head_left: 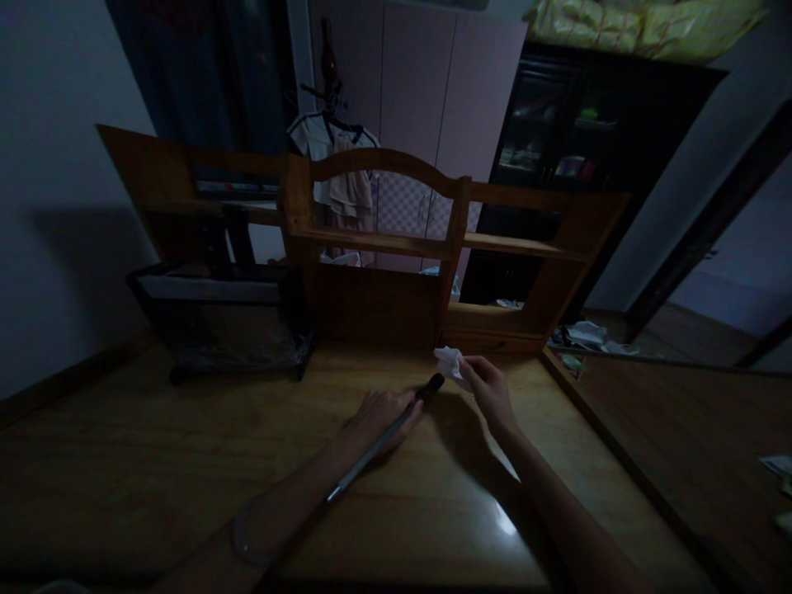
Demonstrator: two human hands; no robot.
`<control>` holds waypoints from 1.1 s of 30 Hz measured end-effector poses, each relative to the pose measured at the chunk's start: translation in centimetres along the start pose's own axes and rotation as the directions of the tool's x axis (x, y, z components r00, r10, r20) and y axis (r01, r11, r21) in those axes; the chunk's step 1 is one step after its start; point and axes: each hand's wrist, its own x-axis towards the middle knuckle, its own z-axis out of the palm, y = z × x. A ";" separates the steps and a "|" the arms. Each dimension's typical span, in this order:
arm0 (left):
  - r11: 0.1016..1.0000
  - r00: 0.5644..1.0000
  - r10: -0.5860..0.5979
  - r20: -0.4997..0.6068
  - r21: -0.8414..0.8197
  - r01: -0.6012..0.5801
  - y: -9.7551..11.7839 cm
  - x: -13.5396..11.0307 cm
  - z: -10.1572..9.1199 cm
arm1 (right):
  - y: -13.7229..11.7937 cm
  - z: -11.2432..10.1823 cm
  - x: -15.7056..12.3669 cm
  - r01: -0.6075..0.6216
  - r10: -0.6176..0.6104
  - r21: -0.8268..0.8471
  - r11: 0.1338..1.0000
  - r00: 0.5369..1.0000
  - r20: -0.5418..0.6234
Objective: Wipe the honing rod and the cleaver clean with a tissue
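Observation:
My left hand point(384, 412) is wrapped round a slim grey rod point(373, 450). This rod has a thick black end point(430, 386) pointing away from me and a shiny metal tip near my forearm; its exact kind does not show in the dim light. My right hand point(488, 388) pinches a crumpled white tissue point(451, 363) between thumb and fingers. The tissue hangs just beyond and to the right of the black end, and whether the two touch I cannot tell. Both hands are low over the wooden tabletop point(247, 445).
A dark boxy rack point(226, 330) stands at the back left of the table. Behind it runs a wooden shelf unit point(377, 241) with a small drawer point(495, 342) at right. A raised wooden edge point(594, 425) borders the table's right side. Clothes point(337, 165) hang farther back.

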 end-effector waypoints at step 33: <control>0.997 1.000 -0.018 0.015 -0.080 0.019 -0.2 -0.1 -0.3 | -1.4 -0.2 -0.2 0.109 -0.114 -0.129 0.986 0.993 -0.030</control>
